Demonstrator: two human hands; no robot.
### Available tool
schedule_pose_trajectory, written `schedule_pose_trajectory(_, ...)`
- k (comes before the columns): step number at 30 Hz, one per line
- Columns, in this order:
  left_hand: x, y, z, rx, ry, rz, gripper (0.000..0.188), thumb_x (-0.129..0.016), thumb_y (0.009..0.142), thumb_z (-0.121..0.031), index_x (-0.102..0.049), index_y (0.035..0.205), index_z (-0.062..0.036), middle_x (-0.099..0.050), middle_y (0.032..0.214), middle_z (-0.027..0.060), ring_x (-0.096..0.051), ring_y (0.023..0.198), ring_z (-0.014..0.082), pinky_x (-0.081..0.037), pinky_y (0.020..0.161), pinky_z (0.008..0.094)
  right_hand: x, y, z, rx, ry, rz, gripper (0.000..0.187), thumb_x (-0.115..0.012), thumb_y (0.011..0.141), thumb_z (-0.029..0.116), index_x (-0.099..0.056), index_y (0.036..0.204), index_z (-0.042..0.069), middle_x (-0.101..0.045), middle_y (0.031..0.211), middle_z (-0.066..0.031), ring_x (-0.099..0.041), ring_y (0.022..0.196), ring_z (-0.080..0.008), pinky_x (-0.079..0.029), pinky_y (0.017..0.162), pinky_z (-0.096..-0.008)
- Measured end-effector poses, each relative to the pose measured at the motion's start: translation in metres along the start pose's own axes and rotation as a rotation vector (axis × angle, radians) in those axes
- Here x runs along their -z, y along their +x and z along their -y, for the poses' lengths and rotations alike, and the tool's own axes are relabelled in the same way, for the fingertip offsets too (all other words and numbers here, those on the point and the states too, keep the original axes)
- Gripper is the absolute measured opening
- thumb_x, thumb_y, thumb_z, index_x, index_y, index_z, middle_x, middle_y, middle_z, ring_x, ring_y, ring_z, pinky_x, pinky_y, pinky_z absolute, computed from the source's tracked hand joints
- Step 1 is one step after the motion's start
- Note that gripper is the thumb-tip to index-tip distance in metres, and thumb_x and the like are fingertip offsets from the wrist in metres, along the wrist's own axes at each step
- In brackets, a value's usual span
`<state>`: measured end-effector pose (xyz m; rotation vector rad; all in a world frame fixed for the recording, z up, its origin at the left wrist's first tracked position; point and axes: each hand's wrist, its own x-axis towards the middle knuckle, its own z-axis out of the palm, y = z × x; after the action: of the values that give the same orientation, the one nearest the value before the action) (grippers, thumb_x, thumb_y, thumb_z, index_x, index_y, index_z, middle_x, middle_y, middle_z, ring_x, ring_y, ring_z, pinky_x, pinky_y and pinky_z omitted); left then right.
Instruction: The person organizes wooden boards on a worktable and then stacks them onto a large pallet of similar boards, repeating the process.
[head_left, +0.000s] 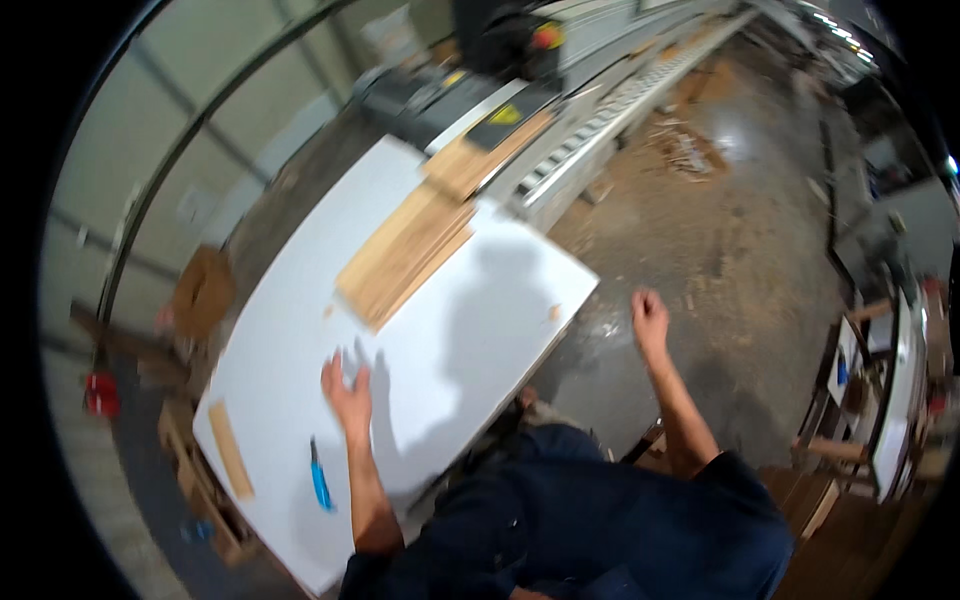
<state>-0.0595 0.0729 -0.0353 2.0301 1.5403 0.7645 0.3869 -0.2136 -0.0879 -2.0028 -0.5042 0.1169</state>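
Head view: left hand (347,395) near stacked wooden boards (405,250) on a white table (270,340).
Its thumb stands apart from its loosely bent fingers, just beyond the stack's near end. Right hand (650,318), past the table's right edge, has curled fingers; whether they pinch anything, I cannot tell. A blue knife (319,480) lies near the left forearm.

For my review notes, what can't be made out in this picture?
Right hand, head view: its curl hides the palm, so any small thing inside can't be ruled out.
Board stack, head view: overlap and blur hide the count.
Blue tool, head view: too small and blurred to show its tip clearly.
Shirt, head view: cut off by the lower edge.
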Motion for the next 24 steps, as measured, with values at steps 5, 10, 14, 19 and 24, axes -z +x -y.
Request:
schedule_pose_trajectory(5, 0.004, 0.019, 0.003, 0.081, 0.042, 0.023, 0.086, -0.076, 0.079, -0.029, -0.030, 0.148, -0.0090, -0.027, 0.148, 0.0286, -0.024, 0.139, 0.0404, -0.030, 0.110, 0.0456, -0.110, 0.049, 0.124, 0.341, 0.088, 0.350, 0.024, -0.065, 0.087, 0.017, -0.065, 0.104, 0.001, -0.064, 0.094, -0.0121, -0.060, 0.080, -0.0206, -0.050, 0.076, -0.0307)
schedule_pose_trajectory(10, -0.032, 0.052, -0.029, 0.102, -0.162, 0.138, 0.095, -0.074, 0.081, -0.034, -0.019, 0.149, 0.0016, -0.036, 0.143, 0.0273, -0.036, 0.133, 0.0353, -0.041, 0.102, 0.0377, -0.231, 0.084, 0.131, 0.294, 0.057, 0.537, 0.051, -0.069, 0.084, 0.028, -0.055, 0.124, 0.000, -0.058, 0.121, -0.0220, -0.062, 0.101, -0.0325, -0.050, 0.086, -0.0374)
schedule_pose_trajectory(14, -0.053, 0.089, -0.017, 0.317, -0.476, 0.100, 0.080, -0.069, 0.085, -0.039, -0.035, 0.137, 0.0115, -0.058, 0.122, 0.0208, -0.055, 0.111, 0.0272, -0.045, 0.093, 0.0336, -0.292, 0.116, 0.142, 0.233, 0.217, 0.605, 0.051, -0.066, 0.086, 0.035, -0.056, 0.120, -0.001, -0.062, 0.113, -0.0232, -0.061, 0.101, -0.0370, -0.049, 0.086, -0.0408)
schedule_pose_trajectory(19, -0.061, 0.113, -0.031, 0.454, -0.631, 0.102, 0.041, -0.065, 0.089, -0.026, -0.058, 0.113, 0.0070, -0.063, 0.109, 0.0146, -0.057, 0.096, 0.0194, -0.044, 0.086, 0.0327, -0.305, 0.119, 0.152, 0.262, -0.049, 0.528, 0.041, -0.063, 0.090, 0.038, -0.066, 0.095, -0.002, -0.060, 0.066, -0.0049, -0.053, 0.066, -0.0145, -0.046, 0.063, -0.0329)
schedule_pose_trajectory(24, -0.054, 0.098, -0.022, 0.600, -0.725, 0.054, 0.034, -0.063, 0.091, -0.018, -0.060, 0.114, 0.0069, -0.065, 0.108, 0.0125, -0.059, 0.096, 0.0187, -0.045, 0.088, 0.0333, -0.282, 0.071, 0.156, 0.143, 0.207, 0.640, 0.037, -0.057, 0.089, 0.035, -0.067, 0.089, -0.001, -0.067, 0.076, -0.0157, -0.062, 0.069, -0.0269, -0.048, 0.069, -0.0377)
